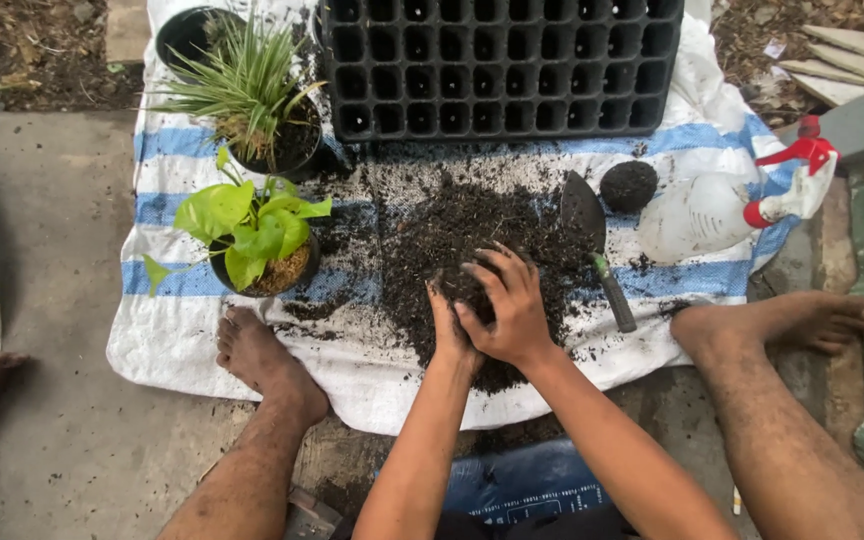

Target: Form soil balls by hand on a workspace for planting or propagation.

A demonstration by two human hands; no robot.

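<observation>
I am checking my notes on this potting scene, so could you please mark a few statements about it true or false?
1. Both hands press together on the pile of dark loose soil. True: left hand, right hand.
2. The small metal trowel with a green-and-black handle is in the right hand. False: it lies on the soil, apart from the hand.
3. The clear plastic spray bottle with a red trigger stands upright. False: it lies on its side.
4. The black plastic seedling tray has empty cells. True.
</observation>
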